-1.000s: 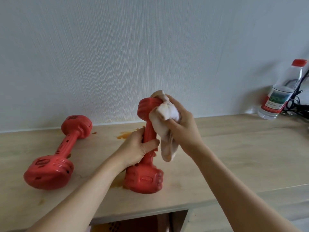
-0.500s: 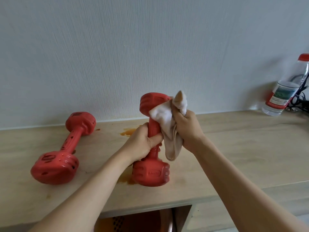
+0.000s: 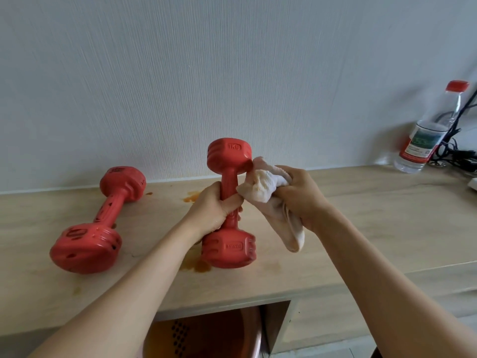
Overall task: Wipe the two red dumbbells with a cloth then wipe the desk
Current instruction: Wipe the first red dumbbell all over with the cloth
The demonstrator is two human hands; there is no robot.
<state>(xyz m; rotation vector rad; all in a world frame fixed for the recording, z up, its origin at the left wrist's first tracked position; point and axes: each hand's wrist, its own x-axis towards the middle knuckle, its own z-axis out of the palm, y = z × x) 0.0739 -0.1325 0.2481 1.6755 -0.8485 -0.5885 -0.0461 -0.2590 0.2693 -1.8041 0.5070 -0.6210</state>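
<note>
One red dumbbell (image 3: 228,156) stands upright on the wooden desk (image 3: 361,228), its lower head in an orange-brown puddle. My left hand (image 3: 213,209) is wrapped around its handle. My right hand (image 3: 300,196) grips a bunched, stained white cloth (image 3: 263,186) that touches the right side of the upper head; the cloth's tail hangs down beside the handle. The second red dumbbell (image 3: 99,223) lies on its side at the left, speckled with dark spots.
Orange stains (image 3: 192,196) mark the desk near the wall and under the upright dumbbell. A water bottle with a red cap (image 3: 426,135) stands at the far right by black cables (image 3: 454,148). An orange basin (image 3: 206,334) sits below the desk edge.
My right hand has slid the cloth off the top of the upright dumbbell's head down to its right side. The upper head is now uncovered. My left hand keeps its hold.
</note>
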